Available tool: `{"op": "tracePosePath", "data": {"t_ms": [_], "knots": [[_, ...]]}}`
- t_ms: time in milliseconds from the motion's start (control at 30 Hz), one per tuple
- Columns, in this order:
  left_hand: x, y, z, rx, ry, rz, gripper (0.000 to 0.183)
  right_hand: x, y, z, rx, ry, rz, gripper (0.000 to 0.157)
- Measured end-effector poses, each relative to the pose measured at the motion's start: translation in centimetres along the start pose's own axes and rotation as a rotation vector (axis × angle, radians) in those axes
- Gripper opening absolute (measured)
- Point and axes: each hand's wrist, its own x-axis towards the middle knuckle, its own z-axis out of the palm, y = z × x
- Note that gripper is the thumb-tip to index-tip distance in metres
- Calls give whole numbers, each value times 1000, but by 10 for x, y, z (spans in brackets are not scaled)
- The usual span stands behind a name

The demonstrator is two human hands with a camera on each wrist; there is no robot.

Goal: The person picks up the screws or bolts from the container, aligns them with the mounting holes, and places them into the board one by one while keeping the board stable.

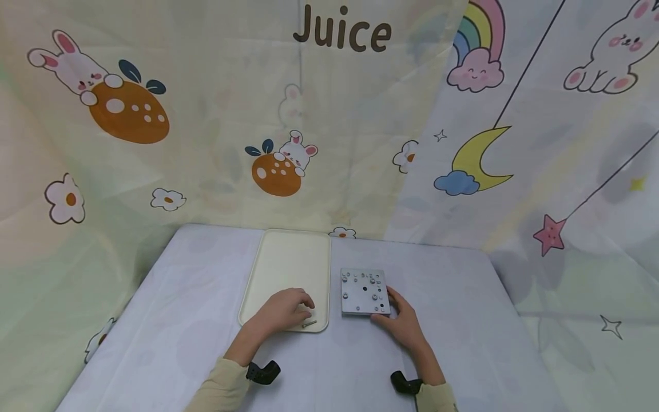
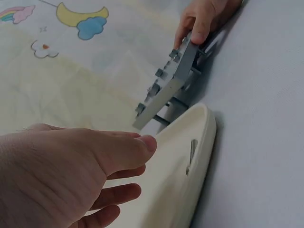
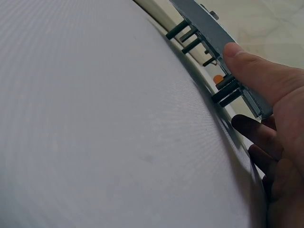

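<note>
A square silver metal plate [image 1: 355, 290], dotted with screw heads and holes, stands on the white-covered table. My right hand [image 1: 404, 325] grips it by its right side, thumb [image 3: 254, 71] along the near edge. In the right wrist view, threaded screw ends [image 3: 227, 92] stick out below the plate. Over the near part of a cream tray [image 1: 293, 257] hovers my left hand [image 1: 282, 309], its fingers loosely bent and nothing between them. Just beneath its fingertips, a small metal screw [image 1: 309, 324] lies in the tray, close to the near rim.
The tray sits left of the plate, with a narrow strip of tablecloth [image 1: 336, 257] between them. Behind the table hangs a printed cloth [image 1: 216, 114] with cartoon rabbits. Black wrist mounts [image 1: 264, 372] are strapped over both forearms.
</note>
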Motion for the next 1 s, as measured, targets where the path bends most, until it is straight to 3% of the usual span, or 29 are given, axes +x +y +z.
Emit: {"op": "tracePosePath", "data": {"t_ms": [233, 400, 567, 733, 1000], "knots": [[-22, -12, 5, -27, 36, -35, 14, 1, 0, 0, 0, 4, -3, 100], [-30, -13, 12, -34, 97, -64, 17, 1, 1, 0, -7, 0, 10, 101], [-31, -12, 17, -20, 144, -100, 19, 0, 0, 1, -6, -7, 14, 101], [-27, -10, 17, 1, 137, -114, 19, 1, 0, 1, -3, -6, 12, 100], [-22, -8, 17, 34, 117, -65, 16, 0, 4, 2, -8, 3, 6, 98]]}}
